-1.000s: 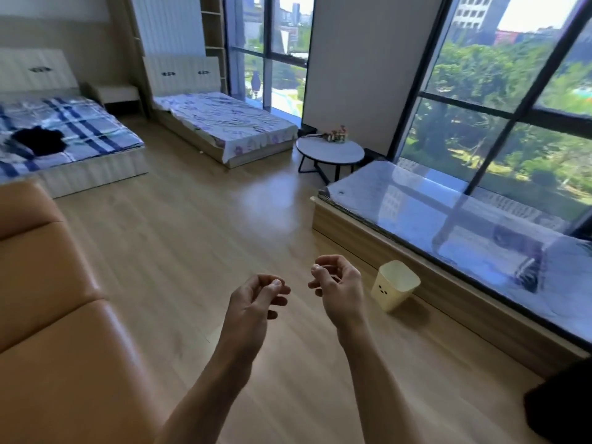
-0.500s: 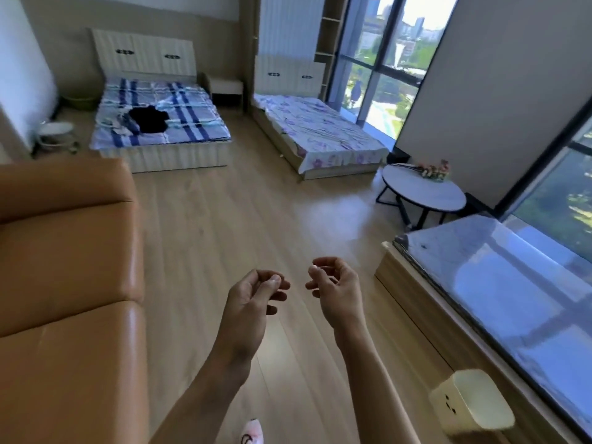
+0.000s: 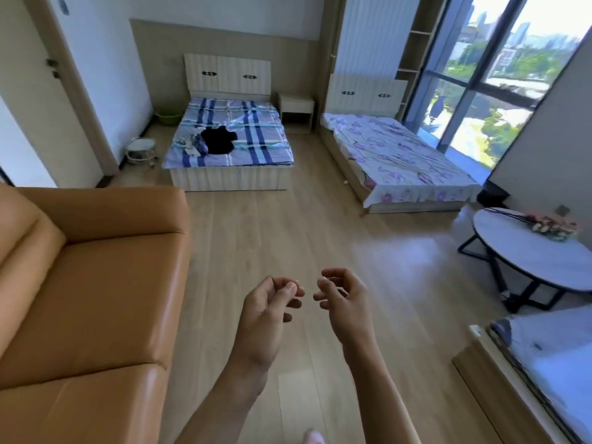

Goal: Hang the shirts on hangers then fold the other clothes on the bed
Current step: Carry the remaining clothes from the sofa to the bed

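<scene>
clothes (image 3: 219, 141) too small to sort, sofa (image 3: 83, 283) cropped

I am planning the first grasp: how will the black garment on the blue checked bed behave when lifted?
The black garment lies crumpled and flat on the blue checked bed, so it is probably floppy and will drape when lifted. It looks thin, so likely light. It should not roll.

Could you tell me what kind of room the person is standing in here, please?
It looks like a studio apartment or guest room: a striped bed with dark clothes on it, a second floral bed, an orange sofa and a round table.
</scene>
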### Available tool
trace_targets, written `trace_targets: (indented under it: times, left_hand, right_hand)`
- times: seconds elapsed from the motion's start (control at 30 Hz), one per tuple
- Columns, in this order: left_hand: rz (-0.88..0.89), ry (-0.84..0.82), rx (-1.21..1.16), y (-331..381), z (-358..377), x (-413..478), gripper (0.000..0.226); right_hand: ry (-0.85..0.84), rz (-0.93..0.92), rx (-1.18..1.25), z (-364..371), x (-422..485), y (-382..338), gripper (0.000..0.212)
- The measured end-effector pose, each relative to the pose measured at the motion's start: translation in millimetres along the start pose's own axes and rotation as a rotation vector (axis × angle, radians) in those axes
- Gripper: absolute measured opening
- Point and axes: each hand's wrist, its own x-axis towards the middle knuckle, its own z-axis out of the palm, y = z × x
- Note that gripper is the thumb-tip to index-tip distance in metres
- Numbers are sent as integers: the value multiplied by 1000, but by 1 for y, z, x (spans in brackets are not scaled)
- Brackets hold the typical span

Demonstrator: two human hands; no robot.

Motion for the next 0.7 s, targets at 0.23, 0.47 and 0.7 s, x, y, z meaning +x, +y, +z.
trace_targets:
  times: [0.23, 0.47, 0.7]
  left_hand:
    - [-16, 157, 29, 0, 14, 168, 20]
    - [25, 332, 23, 38, 7, 320, 36]
    - [-9, 432, -17, 37, -21, 474, 38]
  right_hand:
    - [-150, -43, 38, 61, 183, 0, 8]
    - [-294, -71, 52, 121, 350, -37, 7]
    - [-382, -55, 22, 199, 482, -39, 7]
